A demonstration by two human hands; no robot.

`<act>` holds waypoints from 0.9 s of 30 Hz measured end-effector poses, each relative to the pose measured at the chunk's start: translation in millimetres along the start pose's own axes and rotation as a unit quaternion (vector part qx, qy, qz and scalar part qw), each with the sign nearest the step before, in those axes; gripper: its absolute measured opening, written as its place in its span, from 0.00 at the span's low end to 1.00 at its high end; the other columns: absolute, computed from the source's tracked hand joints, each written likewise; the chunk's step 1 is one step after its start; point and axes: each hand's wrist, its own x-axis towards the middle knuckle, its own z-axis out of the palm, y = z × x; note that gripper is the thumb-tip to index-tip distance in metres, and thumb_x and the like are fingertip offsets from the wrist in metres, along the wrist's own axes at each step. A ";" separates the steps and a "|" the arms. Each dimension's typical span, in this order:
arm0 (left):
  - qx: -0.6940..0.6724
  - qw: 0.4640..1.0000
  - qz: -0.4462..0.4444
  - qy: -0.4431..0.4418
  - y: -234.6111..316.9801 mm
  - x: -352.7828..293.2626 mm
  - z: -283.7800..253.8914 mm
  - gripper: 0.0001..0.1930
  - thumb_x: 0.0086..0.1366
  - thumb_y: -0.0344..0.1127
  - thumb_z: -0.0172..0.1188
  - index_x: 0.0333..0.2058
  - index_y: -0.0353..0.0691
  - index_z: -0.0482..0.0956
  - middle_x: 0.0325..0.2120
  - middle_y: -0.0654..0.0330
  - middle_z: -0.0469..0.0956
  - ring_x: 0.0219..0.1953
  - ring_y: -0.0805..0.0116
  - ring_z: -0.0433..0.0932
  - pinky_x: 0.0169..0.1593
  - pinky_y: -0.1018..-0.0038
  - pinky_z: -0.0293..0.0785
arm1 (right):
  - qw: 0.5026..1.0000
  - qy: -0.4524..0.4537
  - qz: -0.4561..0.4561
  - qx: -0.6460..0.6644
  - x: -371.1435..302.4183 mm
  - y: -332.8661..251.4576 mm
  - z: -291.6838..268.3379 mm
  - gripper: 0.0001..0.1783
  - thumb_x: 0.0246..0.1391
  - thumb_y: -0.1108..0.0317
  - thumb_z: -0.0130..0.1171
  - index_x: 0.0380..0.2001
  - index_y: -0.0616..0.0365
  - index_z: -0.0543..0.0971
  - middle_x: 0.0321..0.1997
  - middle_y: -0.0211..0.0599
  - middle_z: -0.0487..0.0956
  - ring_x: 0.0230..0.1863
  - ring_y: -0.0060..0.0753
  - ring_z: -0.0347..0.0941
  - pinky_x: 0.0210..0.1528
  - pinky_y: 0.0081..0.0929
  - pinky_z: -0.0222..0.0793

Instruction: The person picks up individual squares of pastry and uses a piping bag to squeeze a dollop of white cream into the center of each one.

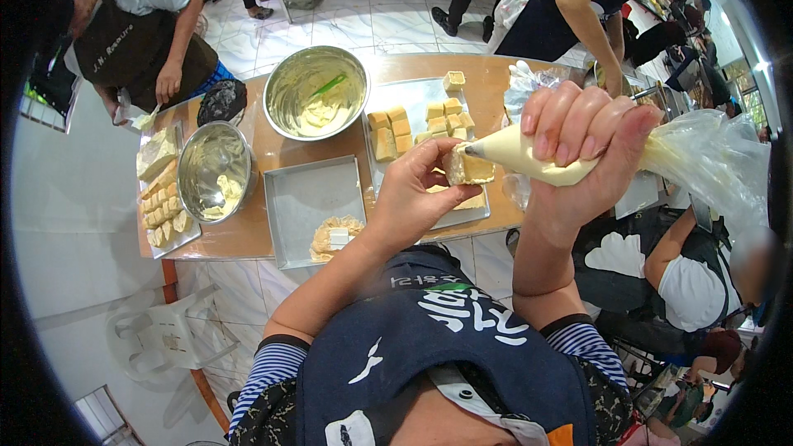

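Observation:
My left hand (413,194) holds a small square piece of cake (469,168) up in front of me. My right hand (578,136) grips a clear piping bag (702,157) filled with pale cream, its tip touching the cake piece. Both are raised above a metal tray (405,91) that carries several more cut cake squares (392,132). Nearer me, a second metal tray (306,198) holds one piece coated in crumbs (334,237) at its front edge.
Two steel bowls with cream, one large (315,91) with a green spatula, one smaller (215,169), stand on the wooden table (264,149). A tray of cake slices (161,198) lies at the left. Other people stand around; a white plastic chair (169,334) sits below the table.

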 end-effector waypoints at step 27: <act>-0.006 1.000 0.002 0.011 -2.5 -2.7 -0.5 0.21 0.48 0.19 0.58 0.43 0.30 0.66 0.35 0.58 0.71 0.38 0.75 0.71 0.43 0.79 0.71 | 0.999 -0.009 -0.006 0.040 -4.0 -2.5 -0.7 0.24 0.59 0.55 0.30 0.11 0.53 0.57 0.09 0.29 0.60 0.12 0.25 0.59 0.22 0.26 0.61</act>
